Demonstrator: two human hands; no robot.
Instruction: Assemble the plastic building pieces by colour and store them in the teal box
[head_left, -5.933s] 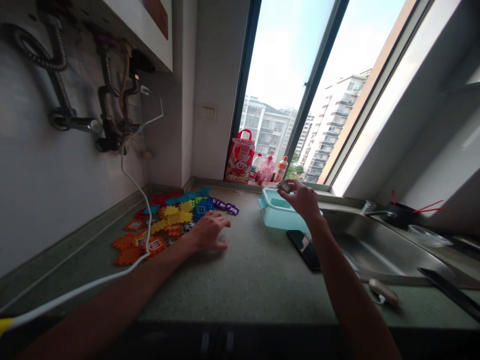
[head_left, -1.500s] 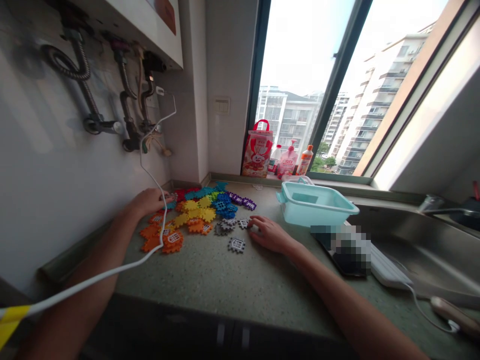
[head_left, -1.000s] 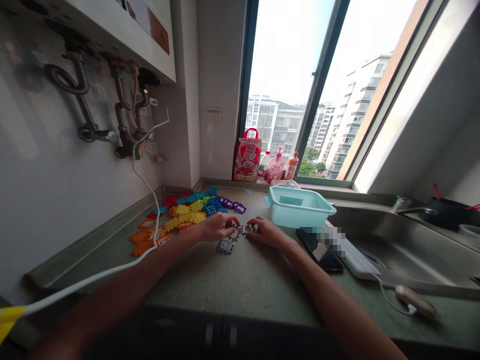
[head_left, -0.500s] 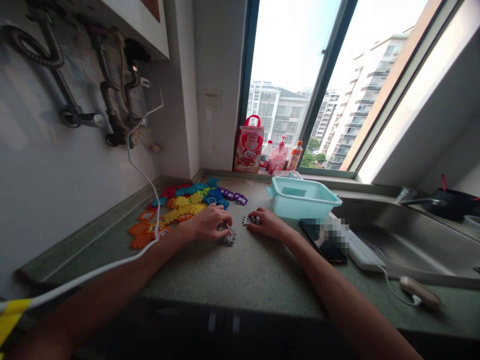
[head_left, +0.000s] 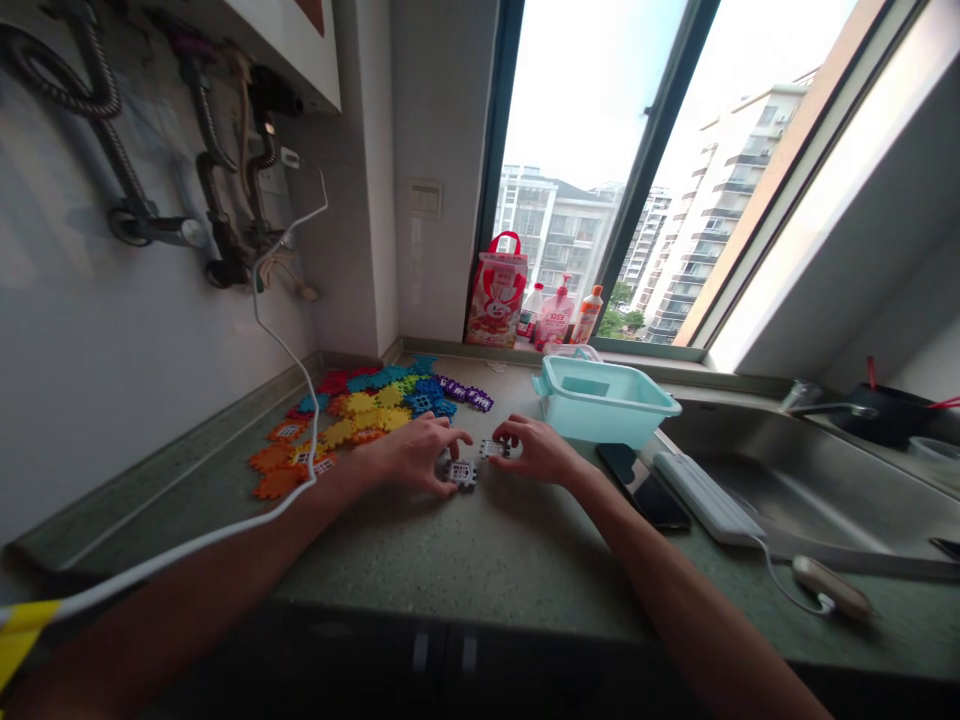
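Note:
My left hand (head_left: 412, 452) is at the counter's middle, thumb and index finger spread apart beside a grey notched building tile (head_left: 461, 473) with a window-like grid. That tile lies on the counter against the thumb side. Facing it from the right, my right hand (head_left: 538, 450) pinches a second grey notched tile (head_left: 492, 449) by its right end. A small gap separates the two grey tiles. Beyond my left hand spreads a pile of coloured notched tiles (head_left: 360, 402) in orange, yellow, red and blue. Several purple tiles (head_left: 465, 393) form a row at the pile's right edge.
A pale turquoise plastic tub (head_left: 607, 400) stands beyond my right hand, by the steel sink (head_left: 825, 480). A black phone (head_left: 641, 487) and a white power strip (head_left: 705, 498) lie right of my forearm. A white cable (head_left: 225, 527) crosses over my left forearm.
My left hand's fingers have spread, and its grey tile now shows more fully, lying flat. My right hand's tile has shifted slightly towards me.

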